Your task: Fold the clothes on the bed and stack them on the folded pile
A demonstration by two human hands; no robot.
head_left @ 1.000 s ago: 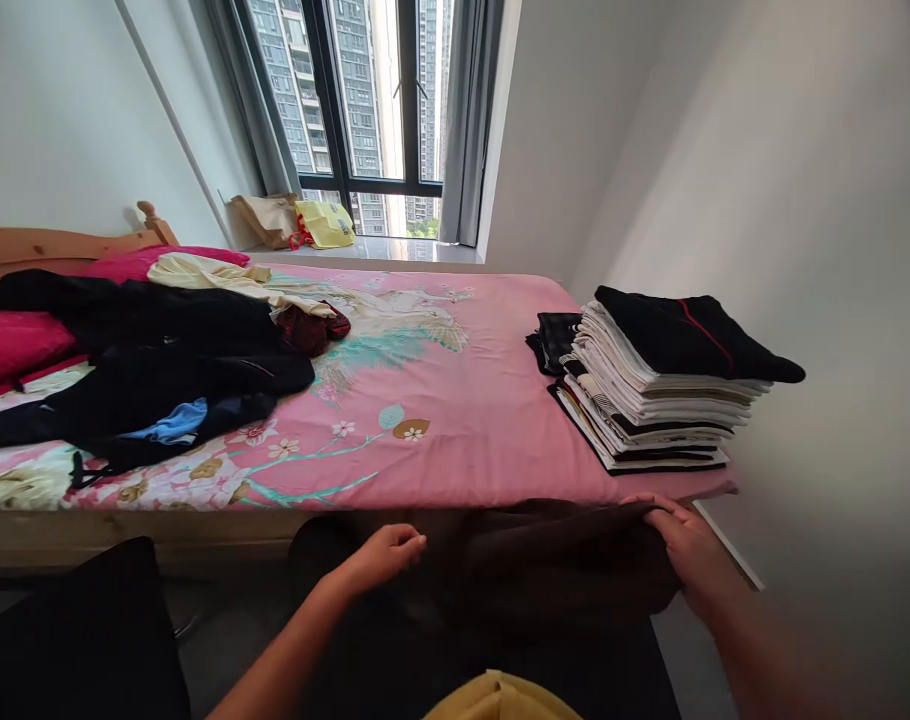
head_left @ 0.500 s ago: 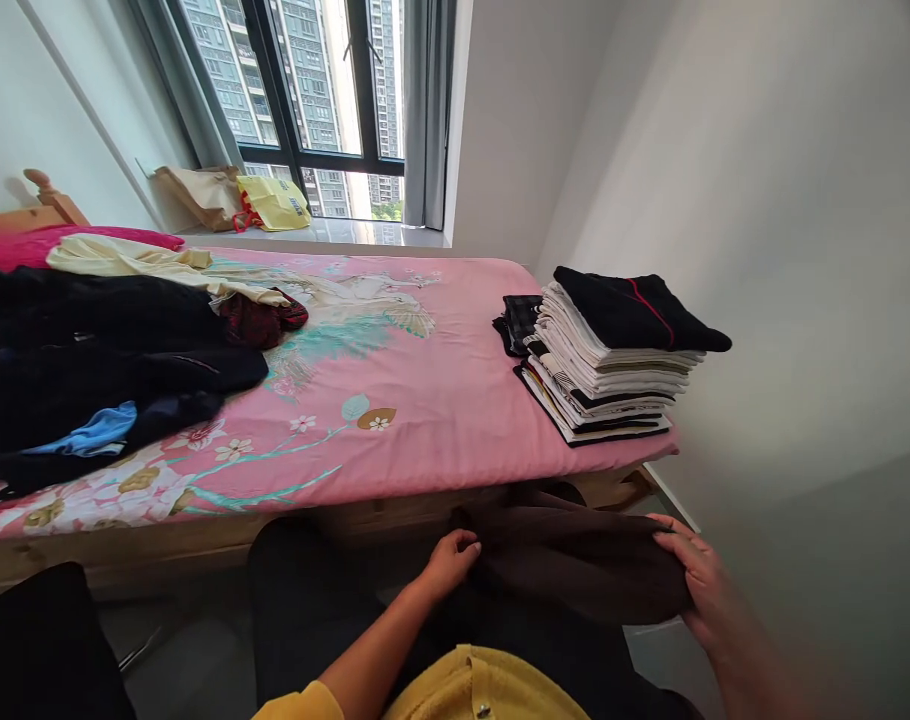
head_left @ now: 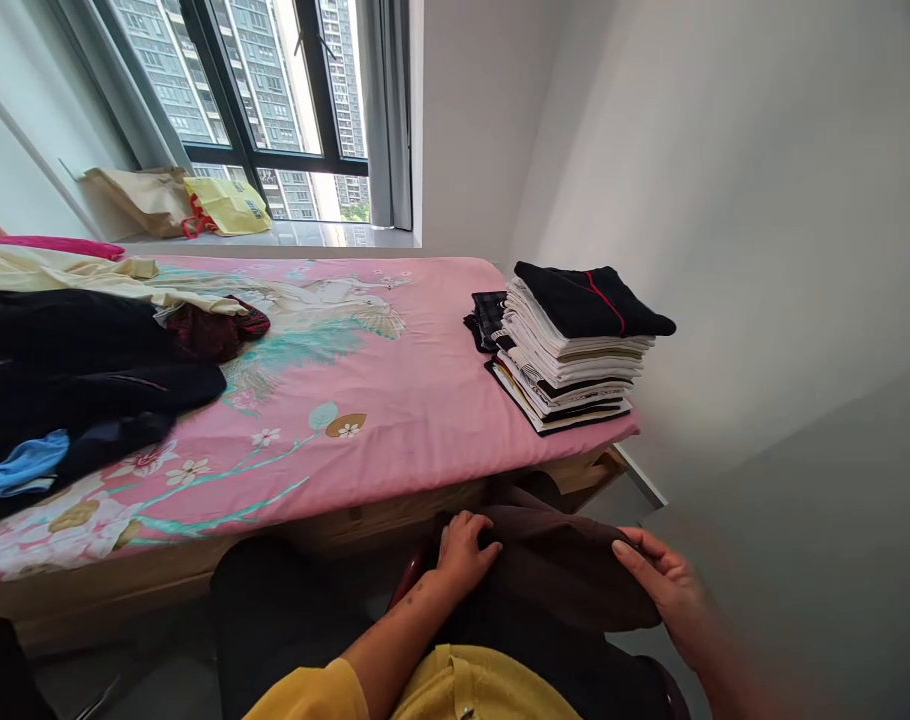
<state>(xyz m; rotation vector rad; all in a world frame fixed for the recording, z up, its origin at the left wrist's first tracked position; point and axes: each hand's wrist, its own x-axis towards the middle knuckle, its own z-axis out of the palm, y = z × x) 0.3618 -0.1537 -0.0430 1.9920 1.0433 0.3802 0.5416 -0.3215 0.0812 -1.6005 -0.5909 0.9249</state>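
Observation:
A dark brown garment (head_left: 567, 560) is stretched across my lap, below the bed's edge; its exact kind cannot be made out. At its left end, my left hand (head_left: 466, 552) closes on the cloth with curled fingers. My right hand (head_left: 661, 580) pinches the right end, thumb on top and fingers behind. Beyond them on the bed stands a tall stack of folded clothes (head_left: 575, 355), mostly white, topped by a folded black garment with a red stripe (head_left: 594, 302). Folded dark checked cloth (head_left: 487, 318) lies against the stack's left side.
The bed (head_left: 410, 400) has a pink flowered sheet. Heaped on its left are dark clothes (head_left: 87, 350), a cream cloth (head_left: 72, 275) and a blue piece (head_left: 24, 465). A paper bag (head_left: 144, 200) and a yellow bag (head_left: 230, 205) sit on the windowsill. A wall rises at right.
The view has swung right, so the bed and stack appear farther left. My left hand has shifted its hold on the brown garment, fingers now over the cloth. My right hand keeps its end.

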